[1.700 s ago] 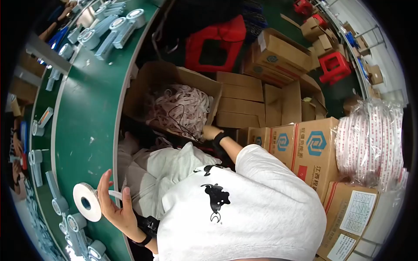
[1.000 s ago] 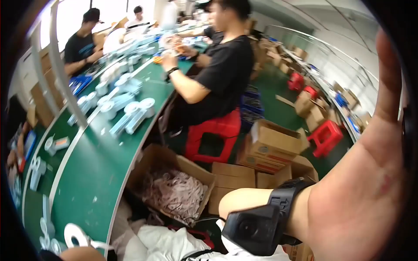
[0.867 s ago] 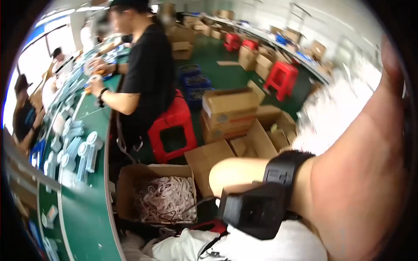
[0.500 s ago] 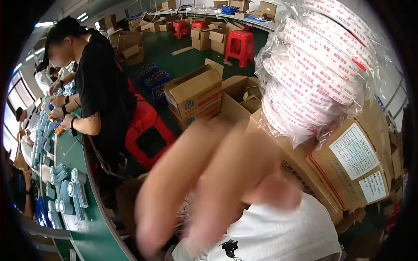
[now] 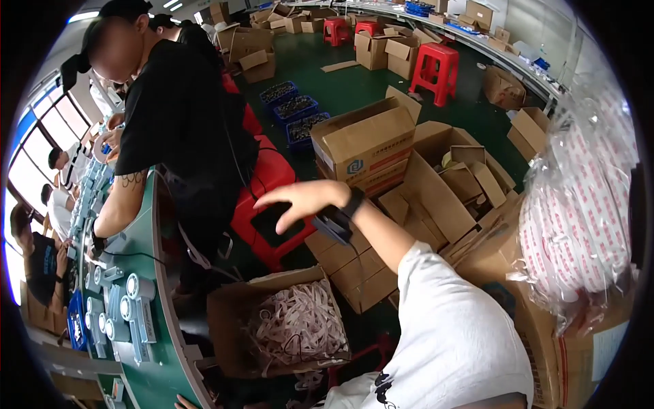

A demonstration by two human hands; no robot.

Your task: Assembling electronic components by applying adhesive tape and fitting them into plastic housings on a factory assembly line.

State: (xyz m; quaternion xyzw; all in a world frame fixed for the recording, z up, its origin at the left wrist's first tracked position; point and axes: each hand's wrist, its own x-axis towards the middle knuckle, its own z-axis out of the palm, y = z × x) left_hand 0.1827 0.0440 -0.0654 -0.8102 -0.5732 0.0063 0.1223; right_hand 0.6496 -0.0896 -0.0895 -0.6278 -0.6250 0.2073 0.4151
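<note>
My right hand (image 5: 303, 203) reaches leftward in mid-air, fingers spread and holding nothing. A black wristband with a small dark device (image 5: 335, 221) is on its wrist. Behind the hand stands a red stool (image 5: 272, 170). Below it, an open carton (image 5: 228, 341) holds a heap of white paper strips (image 5: 300, 320). Only a few fingers of my left hand (image 5: 184, 403) show at the lower edge, stretched out against the rim of the green workbench (image 5: 153, 382). Grey-blue cylindrical parts (image 5: 139, 290) stand on that bench.
A person in black (image 5: 184, 116) works at the bench on the left. Cartons (image 5: 364, 143) and blue crates of small parts (image 5: 296, 109) sit on the green floor. Plastic-wrapped rolls of red-printed white tape (image 5: 579, 211) rest on boxes at the right. Another red stool (image 5: 436, 71) stands farther back.
The blurred hand close in front of the view is gone; my right arm now stretches out lower and farther away. The view has swung left and down, bringing the carton of strips into sight.
</note>
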